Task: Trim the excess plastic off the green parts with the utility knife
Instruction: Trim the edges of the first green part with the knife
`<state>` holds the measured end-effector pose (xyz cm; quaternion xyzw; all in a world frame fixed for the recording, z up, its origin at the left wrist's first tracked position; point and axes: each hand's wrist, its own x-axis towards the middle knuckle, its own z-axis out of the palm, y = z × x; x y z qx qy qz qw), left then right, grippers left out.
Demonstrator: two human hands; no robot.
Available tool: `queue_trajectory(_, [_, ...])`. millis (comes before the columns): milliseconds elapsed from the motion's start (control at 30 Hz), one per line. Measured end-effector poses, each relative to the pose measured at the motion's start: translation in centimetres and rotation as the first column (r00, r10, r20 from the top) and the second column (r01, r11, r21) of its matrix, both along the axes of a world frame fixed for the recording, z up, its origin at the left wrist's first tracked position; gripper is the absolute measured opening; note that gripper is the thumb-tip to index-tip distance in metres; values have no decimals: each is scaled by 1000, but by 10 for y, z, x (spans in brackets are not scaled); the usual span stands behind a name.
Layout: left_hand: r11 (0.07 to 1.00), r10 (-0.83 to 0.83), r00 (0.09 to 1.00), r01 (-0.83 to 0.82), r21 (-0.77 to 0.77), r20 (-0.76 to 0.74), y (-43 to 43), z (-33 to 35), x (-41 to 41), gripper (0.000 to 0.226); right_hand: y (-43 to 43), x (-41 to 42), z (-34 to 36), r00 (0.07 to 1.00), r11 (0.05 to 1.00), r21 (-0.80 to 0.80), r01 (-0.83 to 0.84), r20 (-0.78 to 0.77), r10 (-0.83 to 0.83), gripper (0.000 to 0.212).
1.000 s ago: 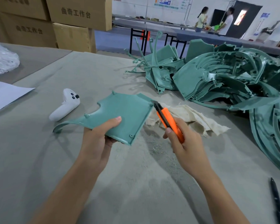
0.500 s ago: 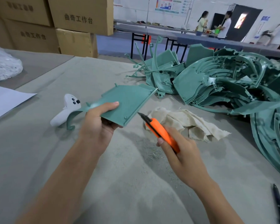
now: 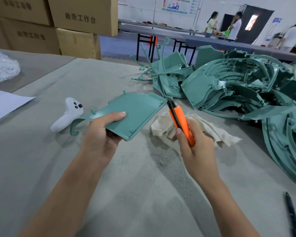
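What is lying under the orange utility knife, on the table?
Under the utility knife lies a crumpled beige cloth on the grey table. The right hand and the knife cover part of the cloth, so whatever lies beneath that part cannot be seen.

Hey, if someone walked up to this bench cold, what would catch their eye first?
Probably the orange utility knife in the right hand, its tip at the far corner of the green part the left hand holds above the table. Next, the big tangled heap of green parts at the right, with a white controller lying left.
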<state>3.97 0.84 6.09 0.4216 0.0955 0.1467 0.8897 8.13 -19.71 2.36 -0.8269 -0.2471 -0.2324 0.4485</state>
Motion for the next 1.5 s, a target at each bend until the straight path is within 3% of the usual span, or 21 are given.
queue_trajectory(267, [999, 15, 999, -13, -30, 44, 7, -6, -4, 33, 4, -13, -6, 991, 992, -88, -86, 96, 95, 30])
queue_trajectory(433, [999, 6, 999, -4, -41, 39, 5, -7, -4, 33, -3, -1, -5, 1000, 999, -29, -20, 22, 20, 16])
queue_trajectory(600, [998, 32, 999, -30, -52, 41, 5, -8, -3, 24, 3, -12, -10, 988, 990, -56, -128, 83, 132, 28])
queue_trajectory(900, [1000, 6, 1000, -6, -12, 30, 6, -8, -3, 39, -7, 2, -8, 996, 996, 57, -75, -49, 78, 17])
queue_trajectory(1100, [999, 34, 999, -32, -43, 39, 8, -8, -3, 29, 0, -12, -10, 976, 976, -70, -204, 65, 208, 25])
queue_trajectory(1300, [999, 34, 999, -34, -19, 42, 6, -8, -3, 44, -6, -1, -9, 996, 996, 35, -86, -19, 87, 18])
queue_trajectory(1500, [995, 88, 995, -86, -50, 36, 8, -10, 1, 29, 5, -17, -15, 964, 960, -129, -250, 62, 259, 27])
